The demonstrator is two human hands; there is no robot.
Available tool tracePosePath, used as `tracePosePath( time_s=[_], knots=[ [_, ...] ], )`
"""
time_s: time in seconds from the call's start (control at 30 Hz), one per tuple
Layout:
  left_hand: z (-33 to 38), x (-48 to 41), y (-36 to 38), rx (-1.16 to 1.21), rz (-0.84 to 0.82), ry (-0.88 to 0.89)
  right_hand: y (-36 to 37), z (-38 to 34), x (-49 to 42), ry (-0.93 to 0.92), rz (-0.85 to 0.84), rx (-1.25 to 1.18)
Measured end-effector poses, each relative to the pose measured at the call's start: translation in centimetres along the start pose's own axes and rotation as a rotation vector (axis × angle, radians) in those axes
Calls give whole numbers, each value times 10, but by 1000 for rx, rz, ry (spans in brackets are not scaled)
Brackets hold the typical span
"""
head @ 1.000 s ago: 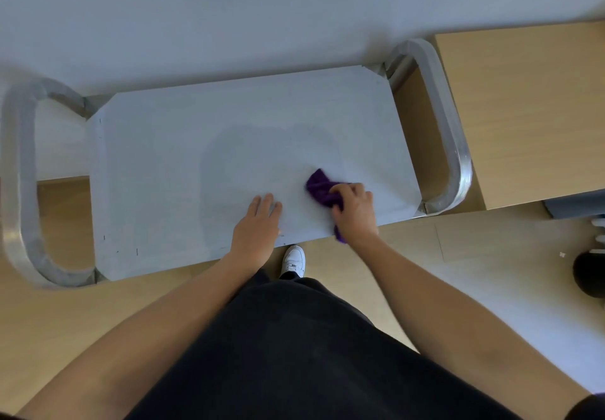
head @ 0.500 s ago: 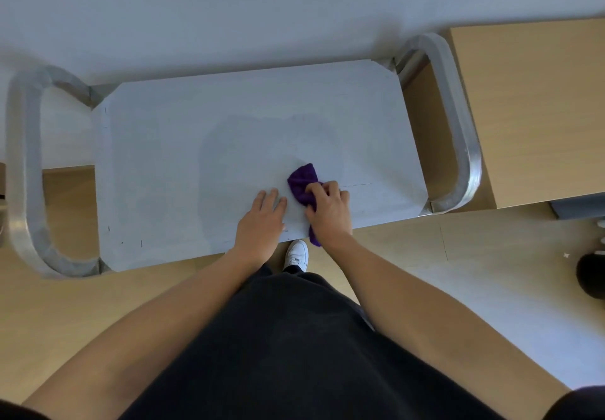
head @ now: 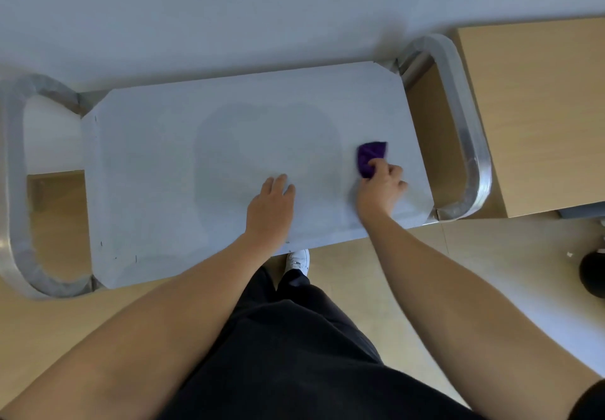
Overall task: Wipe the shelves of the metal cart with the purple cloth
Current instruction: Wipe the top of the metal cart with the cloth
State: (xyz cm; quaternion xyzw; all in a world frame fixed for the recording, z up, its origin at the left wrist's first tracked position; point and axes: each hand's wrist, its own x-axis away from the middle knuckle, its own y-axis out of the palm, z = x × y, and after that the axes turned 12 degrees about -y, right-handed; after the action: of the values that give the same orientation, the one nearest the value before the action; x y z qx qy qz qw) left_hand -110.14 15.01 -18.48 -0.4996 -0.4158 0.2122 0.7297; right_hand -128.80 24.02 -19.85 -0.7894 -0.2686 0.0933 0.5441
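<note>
The near edge of the metal cart's top shelf (head: 163, 174) stands just over a white shoe (head: 298, 260). The left hand (head: 270, 203) lies flat on it, fingers (head: 277, 182) straight, holding nothing. The right hand (head: 381, 187), fingers curled round the purple cloth (head: 370, 156), has slid away from the left hand toward the right-end handle (head: 471, 144). Bare shelf runs left and back to the wall (head: 229, 10).

The metal cart's top shelf (head: 163, 174) is a flat pale sheet with clipped corners, standing on a wooden floor (head: 59, 328). The purple cloth (head: 370, 156) lies bunched on it, gripped by the right hand (head: 381, 187). The left hand (head: 271, 206) rests flat on the shelf, apart from the cloth. A darker patch (head: 262, 144) spreads ahead of the left hand, up to the cloth
</note>
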Motion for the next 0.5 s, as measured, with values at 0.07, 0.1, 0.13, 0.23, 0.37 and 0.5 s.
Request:
tracePosePath(
  time_s=[0.07,0.1,0.13,0.23,0.37,0.5],
  knots=[
    [6,-6,-2,3,-38,7,20,-31,21,-196,-60,-71],
    [7,-6,-2,4,-57,8,27,-42,30,-297,-109,-95],
    [8,-5,-1,-3,-65,6,31,-49,35,-379,-152,-112],
    [6,0,2,-36,-75,7,25,-44,19,-480,-214,-125],
    [2,1,4,2,-111,1,0,-5,-34,-314,-67,-63],
    [0,0,0,2,-127,4,-19,25,-58,-24,41,-38]
  ],
)
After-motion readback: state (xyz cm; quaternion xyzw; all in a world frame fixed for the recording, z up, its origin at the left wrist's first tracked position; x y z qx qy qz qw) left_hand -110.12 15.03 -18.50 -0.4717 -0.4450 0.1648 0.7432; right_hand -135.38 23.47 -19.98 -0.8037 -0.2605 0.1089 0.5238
